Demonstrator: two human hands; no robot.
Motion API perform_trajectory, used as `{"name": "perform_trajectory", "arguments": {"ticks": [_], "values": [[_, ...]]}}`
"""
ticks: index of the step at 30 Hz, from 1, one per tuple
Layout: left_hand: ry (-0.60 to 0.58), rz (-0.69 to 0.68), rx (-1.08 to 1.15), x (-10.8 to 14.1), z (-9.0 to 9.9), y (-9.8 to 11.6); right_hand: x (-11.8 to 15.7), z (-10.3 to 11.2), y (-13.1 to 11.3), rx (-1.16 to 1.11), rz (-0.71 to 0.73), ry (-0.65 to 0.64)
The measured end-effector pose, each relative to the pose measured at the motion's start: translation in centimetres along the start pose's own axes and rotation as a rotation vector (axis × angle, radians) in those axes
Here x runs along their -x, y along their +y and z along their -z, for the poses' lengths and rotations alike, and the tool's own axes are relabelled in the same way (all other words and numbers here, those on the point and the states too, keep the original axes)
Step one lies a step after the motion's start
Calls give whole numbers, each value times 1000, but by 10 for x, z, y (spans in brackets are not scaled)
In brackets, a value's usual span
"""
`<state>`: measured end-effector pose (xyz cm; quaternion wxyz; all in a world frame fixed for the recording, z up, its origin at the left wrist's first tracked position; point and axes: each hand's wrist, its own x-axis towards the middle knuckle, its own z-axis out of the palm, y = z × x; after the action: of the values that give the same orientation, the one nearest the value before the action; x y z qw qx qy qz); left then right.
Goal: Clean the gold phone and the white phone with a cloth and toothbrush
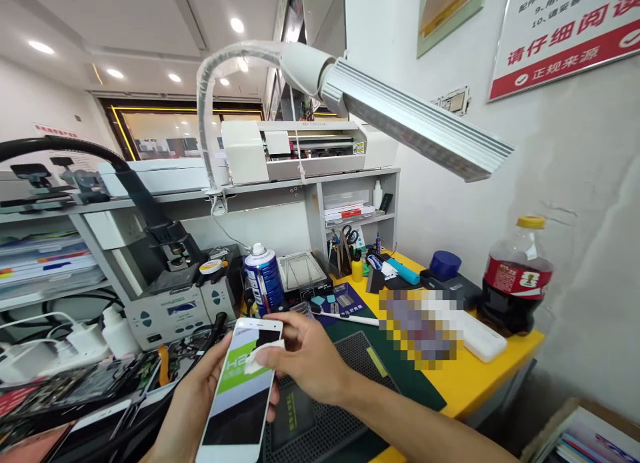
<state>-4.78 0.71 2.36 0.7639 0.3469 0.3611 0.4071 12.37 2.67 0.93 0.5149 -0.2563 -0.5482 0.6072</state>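
A white phone (235, 409) with a dark, reflective screen is tilted up at the lower centre. My left hand (200, 383) holds it from the left and beneath, with fingertips showing at its right edge. A white cloth (265, 353), small and crumpled, lies against the upper part of the screen. My right hand (305, 356) pinches this cloth between thumb and fingers at the phone's upper right. Green and white patterns show on the glass. Below the hands lies a dark perforated mat (345, 383).
Phones and parts crowd the left. Behind stand a soldering station (175, 313), a blue spray can (263, 279) and a tool holder (340, 253). A cola bottle (517, 276) stands at the right of the yellow table (480, 376). A lamp (415, 119) hangs overhead.
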Motion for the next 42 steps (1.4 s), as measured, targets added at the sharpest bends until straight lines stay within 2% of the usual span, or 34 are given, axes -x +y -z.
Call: {"name": "perform_trajectory", "arguments": {"ticks": [5,12,15,18,21,23,25,27,33,42], "values": [[90,-34,-21,0,4,-1,6,-11,5,-75,-13,-34],[14,-31,-1,-2,3,-4,4,-6,-5,-55,-74,-3],[4,-121,-57,-2,1,-1,2,4,-20,-52,-77,4],[42,-364,-302,-2,3,4,-2,28,-43,-89,18,134],[252,-541,-703,-7,8,3,-8,59,-63,-276,115,403],[326,-564,-919,-14,11,0,-12,76,-69,-329,183,548],[348,-562,-1112,-24,12,-5,-15,88,-69,-363,218,626],[373,-567,-1239,-34,9,-8,-19,94,-66,-380,223,653],[357,-506,-1414,-61,-9,-5,-23,99,-59,-395,220,670],[328,-576,-1478,-76,-28,-8,-28,113,-52,-436,208,706]]}}
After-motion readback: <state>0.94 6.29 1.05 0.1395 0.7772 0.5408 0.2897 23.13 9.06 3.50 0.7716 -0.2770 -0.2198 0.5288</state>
